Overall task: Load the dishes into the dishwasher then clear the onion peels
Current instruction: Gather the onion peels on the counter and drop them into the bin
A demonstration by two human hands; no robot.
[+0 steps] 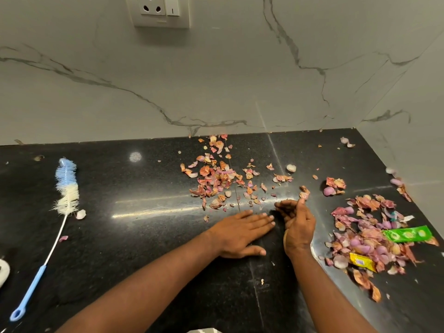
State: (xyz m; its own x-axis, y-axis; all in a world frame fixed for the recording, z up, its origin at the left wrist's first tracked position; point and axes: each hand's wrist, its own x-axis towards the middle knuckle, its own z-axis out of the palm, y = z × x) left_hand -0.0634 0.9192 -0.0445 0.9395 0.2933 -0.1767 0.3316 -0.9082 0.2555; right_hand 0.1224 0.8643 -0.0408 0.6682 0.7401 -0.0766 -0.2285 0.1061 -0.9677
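Observation:
Onion peels lie scattered on the black granite counter [144, 236]. One loose patch of onion peels [216, 179] spreads in the middle, and a bigger heap of peels [370, 239] sits at the right. My left hand [240, 233] lies flat on the counter, fingers straight and pointing right, just below the middle patch. My right hand [296, 224] is raised beside it and pinches a small peel [304, 192] between thumb and fingertips.
A blue and white bottle brush [60, 207] lies at the left. A green wrapper [407, 234] and a yellow wrapper [362, 261] lie in the right heap. Marble walls close the back and right. A wall socket [161, 10] sits above.

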